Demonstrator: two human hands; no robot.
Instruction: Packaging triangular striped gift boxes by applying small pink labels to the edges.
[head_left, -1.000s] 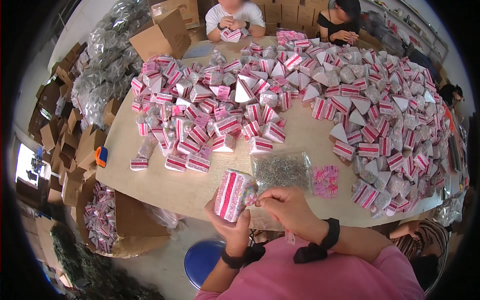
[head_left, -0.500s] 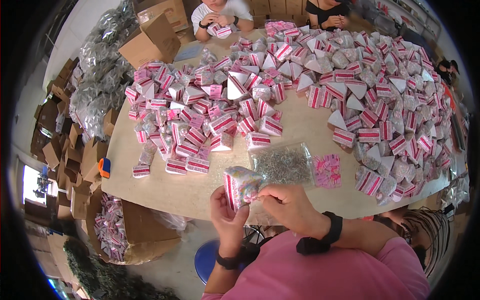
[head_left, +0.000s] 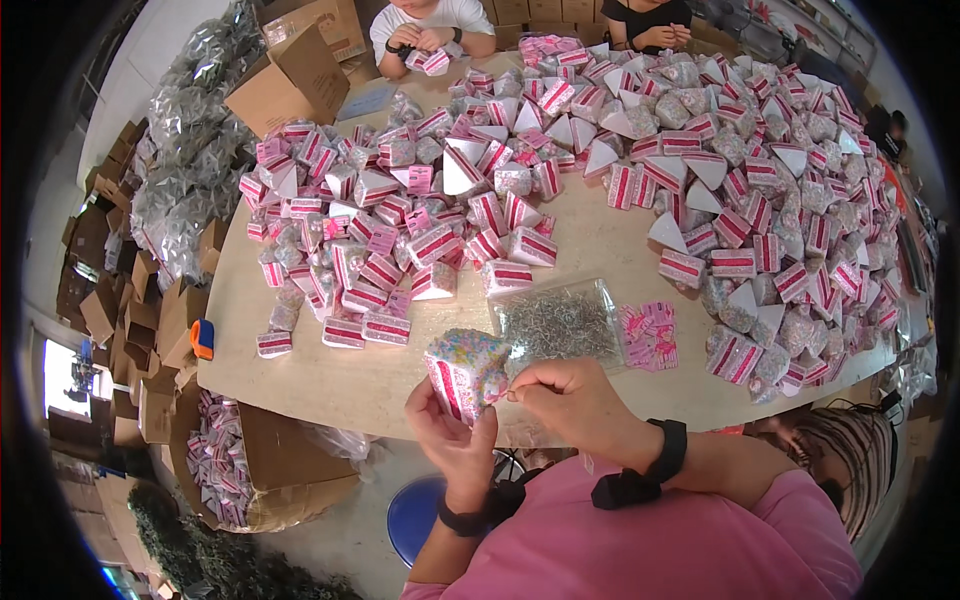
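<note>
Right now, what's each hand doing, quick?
Left hand: holding a cake-slice-shaped piece.
Right hand: closed in a pinch beside it; anything held is too small to tell.

The tabletop (head_left: 590,255) is bright, pretty evenly lit. The opening (head_left: 60,385) off to its left is totally blown out, silvery bags (head_left: 188,175) past its far-left side glint, fisheye bows its near edge.

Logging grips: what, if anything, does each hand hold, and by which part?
Left hand: a fake cake slice, by its lower end. Right hand: pinched beside it; anything held is too small to tell.
</note>
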